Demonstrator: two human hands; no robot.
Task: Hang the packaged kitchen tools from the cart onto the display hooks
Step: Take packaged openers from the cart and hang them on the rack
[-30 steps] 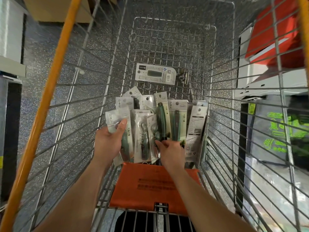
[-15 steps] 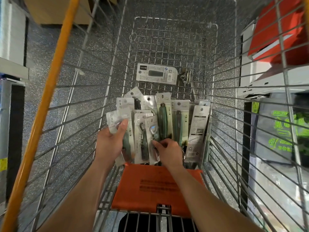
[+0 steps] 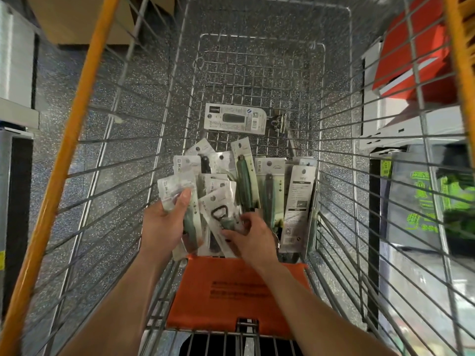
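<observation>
Opener pack (image 3: 218, 211) newly aslant, hole-end up-left

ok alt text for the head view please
Looking down into a wire shopping cart, a person's left hand grips a packaged green-handled tool while the right hand pinches a packaged bottle opener in a pile of similar packs. A lone pack lies farther along the cart floor.

Cardboard box (image 3: 72, 19) at eleven o'clock. Red-and-white carton (image 3: 421, 47) at two. Green-printed plastic bag (image 3: 421, 199) at three. Speckled floor (image 3: 51, 78) beneath.
</observation>
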